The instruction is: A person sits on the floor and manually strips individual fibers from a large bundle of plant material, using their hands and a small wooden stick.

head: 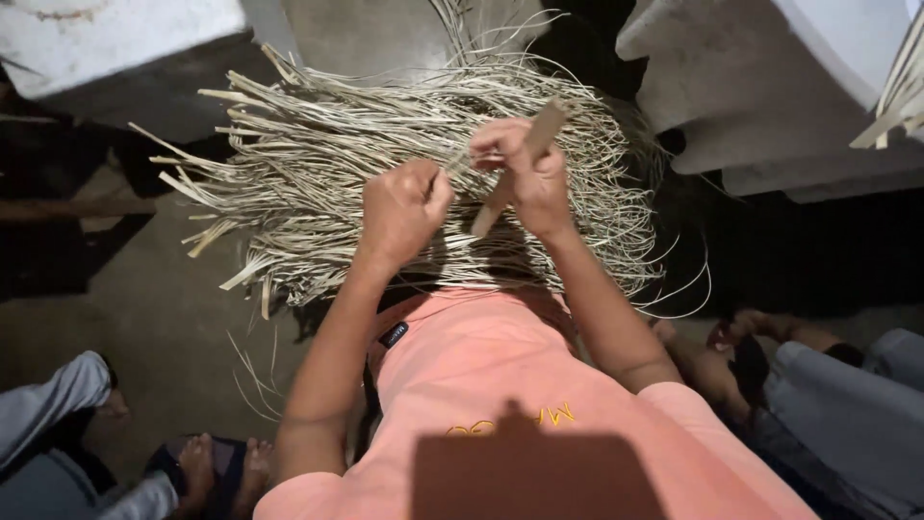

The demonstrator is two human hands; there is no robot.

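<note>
A big heap of pale dried strips covers the floor straight ahead of the person, just beyond and below both hands. Its strips run mostly side to side across the view, with cut, flat ends fanning out at the left edge and thin curled tips trailing off at the right. The heap lies under the hands rather than off to one side, so neither hand is clearly nearer; the left hand sits a little lower and closer to the body, the right a little further out over the heap.

The strips look dry, straw-coloured, narrow and springy, some split into fine threads.

The right hand is closed around a flat brown stick, which slants from upper right down to lower left, its lower end pointing toward the left hand. The left hand is clenched in a fist; it seems to pinch a thin strip that runs across to the right hand, though the grip itself is hidden behind the knuckles.

Grey concrete blocks stand at the upper corners. Other people's bare feet and a grey sleeve show at the lower left.
</note>
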